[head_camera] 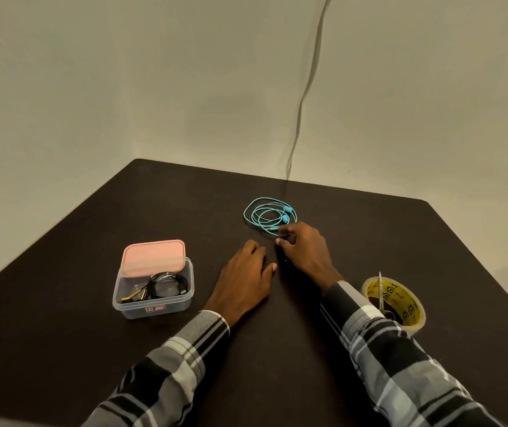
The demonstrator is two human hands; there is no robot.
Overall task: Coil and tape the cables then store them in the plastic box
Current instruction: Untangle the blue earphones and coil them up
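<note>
A turquoise earphone cable lies in loose loops on the dark table, toward the far middle. My right hand reaches its near edge, and the curled fingertips pinch the cable by its plug. My left hand lies flat on the table just left of it, fingers relaxed, holding nothing. A clear plastic box stands at the left with a coiled black cable inside. Its pink lid leans tilted on the box's far rim.
A roll of yellow printed tape stands at the right beside my right sleeve, with scissors poking up from its core. A thin cord runs down the wall to the table's far edge.
</note>
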